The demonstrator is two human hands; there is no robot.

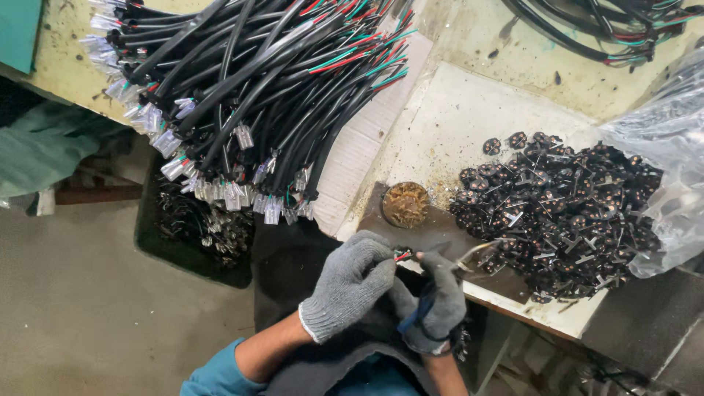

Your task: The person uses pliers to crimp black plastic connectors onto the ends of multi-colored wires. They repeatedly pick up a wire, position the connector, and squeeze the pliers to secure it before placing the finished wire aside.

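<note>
My left hand (350,284), in a grey knit glove, pinches the stripped end of a cable (402,255) with red and green wires showing. My right hand (437,302), also gloved in grey, is closed around a blue-handled tool whose metal tip (475,251) points toward the wire end. Both hands meet just below the bench edge. A heap of small black connector parts (561,209) with metal pins lies right of my hands, spilling from a clear plastic bag (671,147).
A large bundle of black cables (249,81) with clear plastic plugs hangs over the bench at upper left. A round brown tin (405,204) sits near the bench edge. More cables (609,26) lie top right. A dark bin (198,231) stands on the floor.
</note>
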